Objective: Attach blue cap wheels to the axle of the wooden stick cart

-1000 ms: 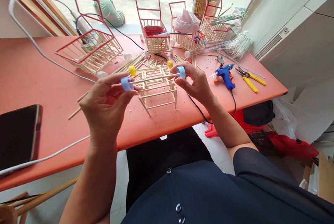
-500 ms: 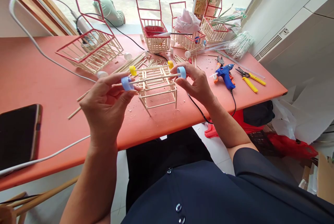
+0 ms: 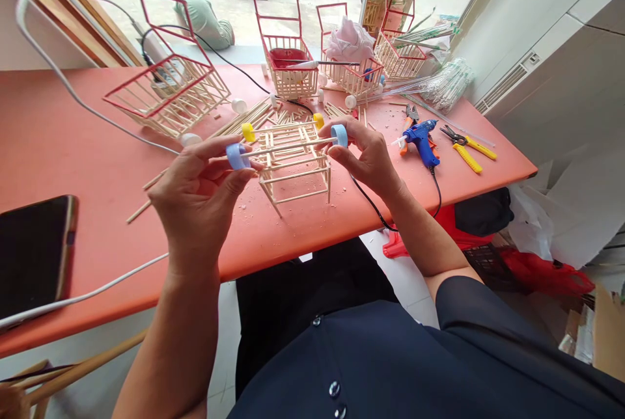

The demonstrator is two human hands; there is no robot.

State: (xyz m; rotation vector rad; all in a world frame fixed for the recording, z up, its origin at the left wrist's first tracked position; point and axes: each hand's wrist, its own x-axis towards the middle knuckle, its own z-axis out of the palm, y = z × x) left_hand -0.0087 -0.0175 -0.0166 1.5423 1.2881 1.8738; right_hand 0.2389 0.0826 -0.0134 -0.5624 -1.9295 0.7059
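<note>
Between my hands a thin wooden stick (image 3: 288, 148) runs sideways, with a light blue bottle cap at each end. My left hand (image 3: 198, 191) is closed around the left blue cap (image 3: 237, 157). The fingers of my right hand (image 3: 364, 152) pinch the other end by the right blue cap (image 3: 339, 136). Just under and behind the stick stands a small frame of wooden sticks (image 3: 297, 198) on the table. Along its far side sit two yellow caps (image 3: 248, 132), one at each corner.
Several stick-built carts with red rims (image 3: 293, 81) line the back of the orange table (image 3: 107, 211). A blue glue gun (image 3: 422, 142) and yellow-handled pliers (image 3: 469, 149) lie at right. Loose sticks (image 3: 244, 118) are behind the frame. A phone (image 3: 36, 256) rests at left beside a white cable (image 3: 97, 292).
</note>
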